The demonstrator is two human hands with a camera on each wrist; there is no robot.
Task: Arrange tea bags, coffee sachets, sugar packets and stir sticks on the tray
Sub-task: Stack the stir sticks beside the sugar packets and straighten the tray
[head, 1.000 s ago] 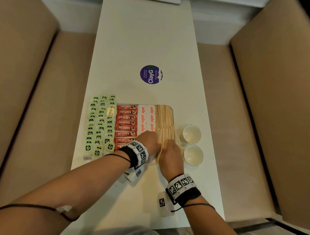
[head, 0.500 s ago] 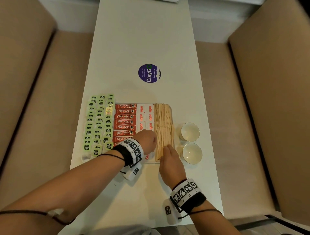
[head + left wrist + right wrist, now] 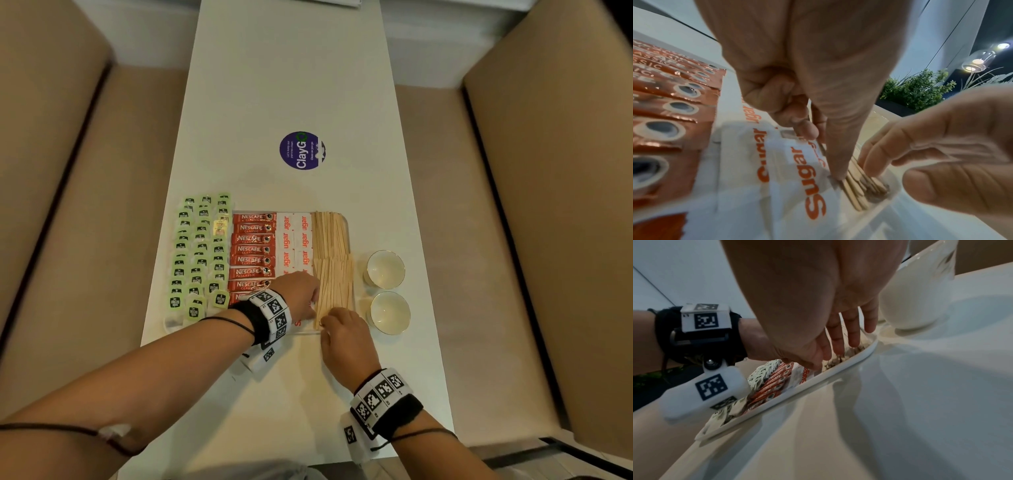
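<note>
Right hand [image 3: 346, 337] slid back, straight fingers squaring stir sticks [image 3: 334, 270]; left hand [image 3: 298, 298] index bracing, rest curled empty; overpush scatters the stack onto sugar packets [image 3: 294, 236].

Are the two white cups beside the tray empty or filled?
Empty: both white cups stand upright, and the head view shows bare pale insides.

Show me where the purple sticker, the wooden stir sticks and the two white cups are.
purple sticker [image 3: 302, 150]: head view, middle of the round label on the table.
stir sticks [image 3: 331, 240]: head view, middle of the farther bundle on the tray.
far cup [image 3: 385, 268]: head view, inside bottom.
near cup [image 3: 389, 311]: head view, inside bottom.
</note>
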